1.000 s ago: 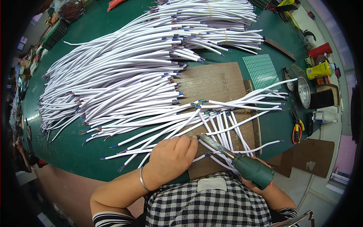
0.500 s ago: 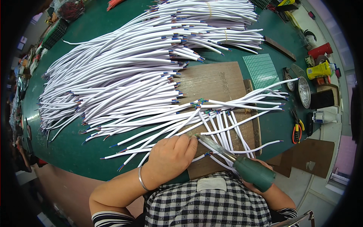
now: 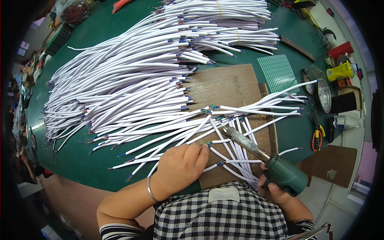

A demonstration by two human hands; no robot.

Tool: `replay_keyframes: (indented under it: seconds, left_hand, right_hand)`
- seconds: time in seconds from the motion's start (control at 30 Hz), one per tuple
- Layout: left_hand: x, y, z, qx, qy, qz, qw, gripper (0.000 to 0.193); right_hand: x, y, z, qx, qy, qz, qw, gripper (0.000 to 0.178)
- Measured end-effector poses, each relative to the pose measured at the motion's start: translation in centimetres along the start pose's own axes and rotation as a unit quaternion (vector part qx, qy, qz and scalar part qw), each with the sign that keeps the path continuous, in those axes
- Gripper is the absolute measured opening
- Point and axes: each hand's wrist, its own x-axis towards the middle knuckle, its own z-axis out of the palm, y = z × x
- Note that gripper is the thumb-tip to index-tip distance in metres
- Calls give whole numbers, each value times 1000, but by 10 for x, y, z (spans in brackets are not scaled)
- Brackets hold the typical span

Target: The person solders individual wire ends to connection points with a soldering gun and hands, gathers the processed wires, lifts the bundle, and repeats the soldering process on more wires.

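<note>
My left hand (image 3: 182, 164) is closed, its thumb and fingers pinched at the end of a white cable (image 3: 154, 167). A small joint of coloured wires (image 3: 208, 144) shows just beyond the fingertips; what exactly they grip is partly hidden. My right hand (image 3: 276, 193) is wrapped round the green handle of a soldering iron (image 3: 286, 175). Its metal shaft slants up and left, and the worn tip hangs over the white cables (image 3: 236, 154), to the right of my left hand. These cables lie crossed on a brown wooden board (image 3: 224, 82), joined at bared blue and green wires.
A large pile of white cables (image 3: 120, 76) covers the green table (image 3: 90, 174) to the left and back. At the right are a green perforated panel (image 3: 278, 74), a metal bowl (image 3: 323, 97), pliers (image 3: 317, 138) and a yellow bottle (image 3: 339, 73).
The soldering iron's tip has lifted off the joint at my left fingers and moved right, with my right hand shifting right too. My left hand stays in place.
</note>
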Motion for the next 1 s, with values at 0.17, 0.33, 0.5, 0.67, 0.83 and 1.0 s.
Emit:
replay_keyframes:
  seconds: [0.17, 0.33, 0.5, 0.67, 0.83, 1.0]
  left_hand:
    - [2, 0, -4, 6, 12, 3, 1000, 28]
    - [1, 5, 7, -81, 30, -10, 996, 24]
    - [-1, 26, 13, -177, 28, -9, 984, 22]
    - [21, -1, -17, -201, 84, -36, 975, 13]
    - [51, -47, -17, -158, 90, -132, 974, 16]
    - [52, -46, -12, -195, 82, -147, 966, 21]
  right_hand:
    - [3, -12, -3, 74, 16, 11, 997, 67]
    - [55, -26, 11, 267, 74, -116, 954, 74]
    - [85, -12, 20, 411, 35, -157, 897, 68]
    - [77, 7, 23, 491, 64, -139, 858, 57]
    - [82, -14, 23, 497, 25, -159, 853, 55]
    - [105, -35, 28, 506, -23, -195, 840, 59]
